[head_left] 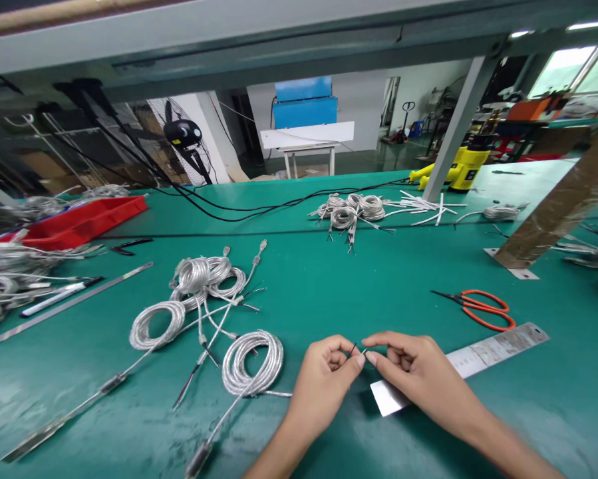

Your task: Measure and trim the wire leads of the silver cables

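Note:
My left hand (329, 372) is closed on the end of a clear-jacketed silver cable, whose coil (253, 362) lies on the green mat just to the left. Thin wire ends (364, 351), one dark and one pale, stick out past its thumb and index finger. At these tips, the thumb and index finger of my right hand (418, 364) come together in a pinch on the pale wire end. Beneath the right hand lies a steel ruler (498, 352), partly covered by it. Orange-handled scissors (488, 309) rest beyond the ruler.
More coiled cables (199, 283) with bare wire ends lie left of centre. Further back are small coils (351, 209), white tubes (423, 205) and a yellow tool (463, 167). At left stand a red tray (89, 219), a marker (59, 298) and a long ruler (79, 301). A post (563, 193) rises at right.

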`<state>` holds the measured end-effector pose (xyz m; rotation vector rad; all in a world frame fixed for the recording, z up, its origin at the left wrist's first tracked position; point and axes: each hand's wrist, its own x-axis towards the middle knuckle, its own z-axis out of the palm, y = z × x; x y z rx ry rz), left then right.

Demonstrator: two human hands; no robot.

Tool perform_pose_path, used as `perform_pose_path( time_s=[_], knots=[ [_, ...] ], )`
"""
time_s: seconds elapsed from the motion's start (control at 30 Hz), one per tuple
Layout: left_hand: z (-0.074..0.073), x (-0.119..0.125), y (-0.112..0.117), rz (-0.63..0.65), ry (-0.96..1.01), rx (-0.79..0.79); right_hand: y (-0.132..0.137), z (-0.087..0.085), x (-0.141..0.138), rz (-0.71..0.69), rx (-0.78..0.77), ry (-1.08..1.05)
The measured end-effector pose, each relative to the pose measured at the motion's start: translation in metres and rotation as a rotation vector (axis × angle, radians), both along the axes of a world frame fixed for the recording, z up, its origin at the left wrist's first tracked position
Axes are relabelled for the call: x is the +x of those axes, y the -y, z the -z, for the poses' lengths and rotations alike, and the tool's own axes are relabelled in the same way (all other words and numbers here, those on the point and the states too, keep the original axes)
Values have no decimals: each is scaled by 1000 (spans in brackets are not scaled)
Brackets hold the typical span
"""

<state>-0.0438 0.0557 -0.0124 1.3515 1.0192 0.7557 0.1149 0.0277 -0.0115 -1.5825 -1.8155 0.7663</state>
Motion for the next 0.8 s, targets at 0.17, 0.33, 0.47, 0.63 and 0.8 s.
perform_pose_path(
  time_s=[0.17, 0.33, 0.47, 0.63, 0.8],
  knots=[
    [-2, 1, 2, 9, -13, 6, -2, -1, 2, -29, -2, -21],
    [-4, 3, 7, -6, -15, 35, -3, -1, 4, -19, 112, 87],
    [-4, 5, 8, 35, -59, 21, -9, 6, 13, 69, 258, 282],
    [-4, 4, 8, 69, -80, -20, -21, 13, 19, 113, 351, 446],
    [1, 5, 9, 87, -65, -54, -25, 12, 13, 84, 376, 457]
  ],
)
